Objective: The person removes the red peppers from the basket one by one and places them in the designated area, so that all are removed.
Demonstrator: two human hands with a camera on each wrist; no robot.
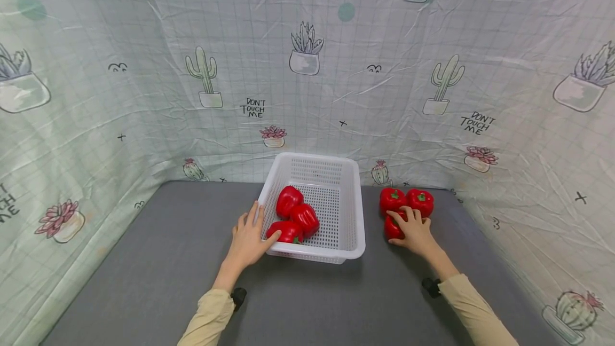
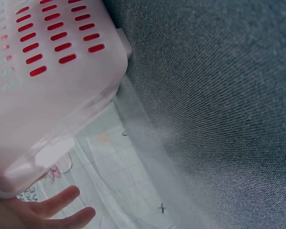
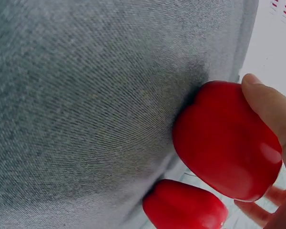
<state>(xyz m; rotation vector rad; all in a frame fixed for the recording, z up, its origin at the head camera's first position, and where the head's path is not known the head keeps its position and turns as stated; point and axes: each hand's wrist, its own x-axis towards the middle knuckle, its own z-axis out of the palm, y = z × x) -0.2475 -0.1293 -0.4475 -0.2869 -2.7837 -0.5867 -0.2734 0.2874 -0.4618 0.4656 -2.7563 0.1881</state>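
Observation:
A white plastic basket stands on the grey table with three red bell peppers inside, toward its left and front. My left hand rests at the basket's front left corner, fingers spread along the left rim and thumb over the edge. In the left wrist view, two fingers stick out straight past the basket wall. To the right of the basket, my right hand holds the nearest red bell pepper, thumb on one side and fingers on the other. That pepper appears to touch the table.
Two more red bell peppers sit side by side just behind the held one. A cloth backdrop printed with potted cacti rises behind the table and along both its sides.

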